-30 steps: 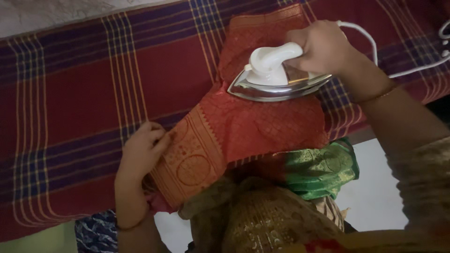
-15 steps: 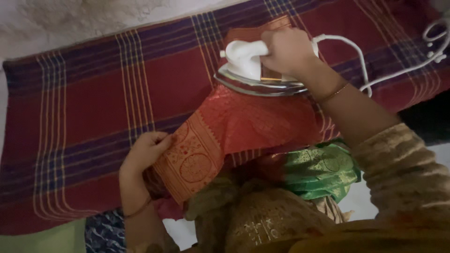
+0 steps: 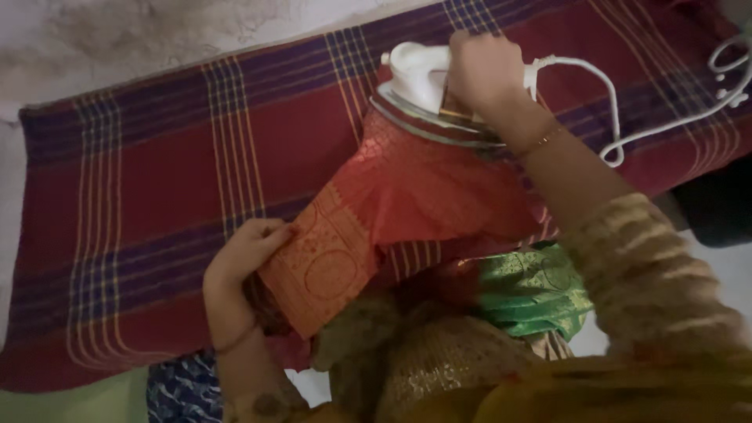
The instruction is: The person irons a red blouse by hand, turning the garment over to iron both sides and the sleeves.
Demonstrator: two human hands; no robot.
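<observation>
While right fingers (image 3: pixel 482 66) grip the iron (image 3: pixel 419 82), left fingers (image 3: pixel 262 239) pinch the red cloth (image 3: pixel 407 204).

Iron (image 3: pixel 423 82) sits on cloth (image 3: pixel 423 196), which lies on blanket (image 3: pixel 157 196).
</observation>
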